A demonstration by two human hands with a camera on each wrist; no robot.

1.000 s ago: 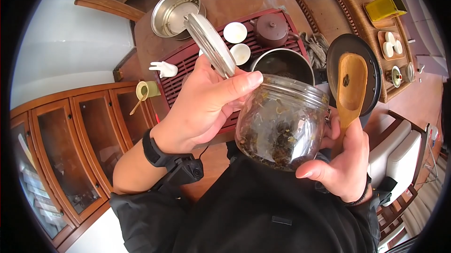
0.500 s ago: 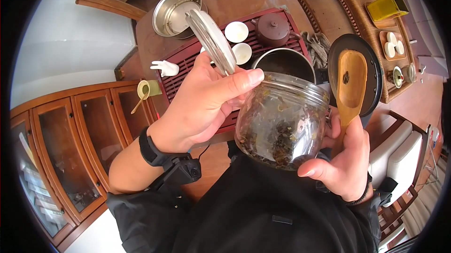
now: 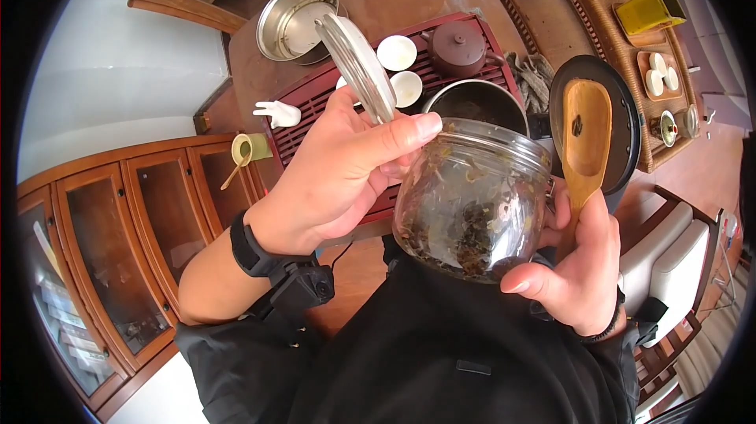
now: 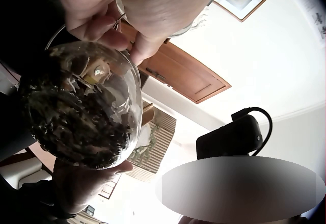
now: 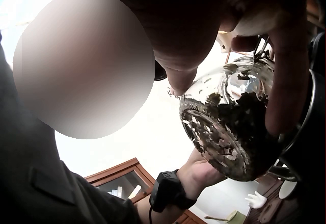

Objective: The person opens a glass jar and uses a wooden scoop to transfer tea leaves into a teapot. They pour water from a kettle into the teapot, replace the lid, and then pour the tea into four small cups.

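A clear glass jar (image 3: 472, 203) with dark dried leaves inside is tilted between both hands, its open lid (image 3: 358, 66) standing up at the rim's left. My left hand (image 3: 339, 164) grips the jar's rim beside the lid, thumb on the rim. My right hand (image 3: 579, 266) supports the jar's right side and also holds a wooden scoop (image 3: 589, 133) upright, with a small dark leaf piece in its bowl. In the left wrist view the leaves lie against the jar (image 4: 81, 107); the right wrist view shows the jar (image 5: 229, 122) from below, fingers around it.
On the table, a slatted red tea tray (image 3: 295, 129) bears white cups (image 3: 396, 53) and a brown teapot (image 3: 457, 48). A dark pot (image 3: 480, 105) sits behind the jar, a black pan (image 3: 626, 129) behind the scoop. A steel pot (image 3: 295, 22) stands back left; a cloth (image 3: 529, 81) lies near the teapot.
The jar, lid and scoop have shifted only slightly, the scoop a little up and left. The left forearm has moved slightly left. Both hands keep their holds.
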